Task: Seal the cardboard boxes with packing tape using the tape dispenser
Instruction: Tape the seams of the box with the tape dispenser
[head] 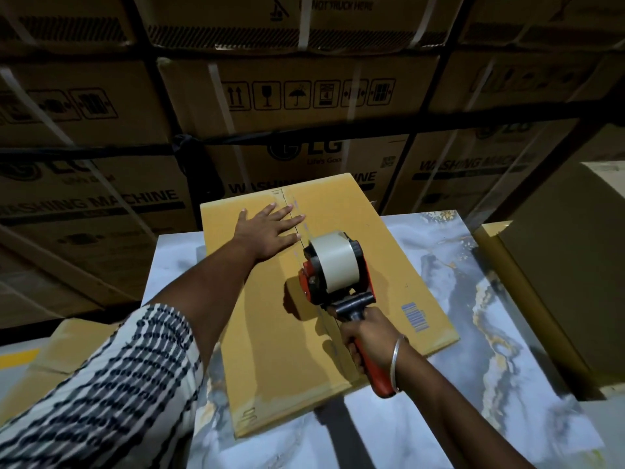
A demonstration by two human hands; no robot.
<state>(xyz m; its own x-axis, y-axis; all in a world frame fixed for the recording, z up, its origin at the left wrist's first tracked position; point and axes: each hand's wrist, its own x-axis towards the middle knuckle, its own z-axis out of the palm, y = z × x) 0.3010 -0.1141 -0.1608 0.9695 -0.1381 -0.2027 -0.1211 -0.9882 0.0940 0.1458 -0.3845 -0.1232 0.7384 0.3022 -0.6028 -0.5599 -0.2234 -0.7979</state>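
Box (338,282) seam runs away from person: L hand (267,231) flat beside it, R hand (368,340) gripping tape dispenser (334,269) mid-seam

Dim warehouse light. Far side: wall of stacked cartons (297,96) printed with washing machine lettering and handling symbols, bound by white straps (303,22) and dark bands. Near: marble-patterned table top (473,299), white-grey with gold veins. Right: plain brown carton (558,265) beside table. Left, lower: flattened cardboard (67,346), yellow floor marking (17,358).
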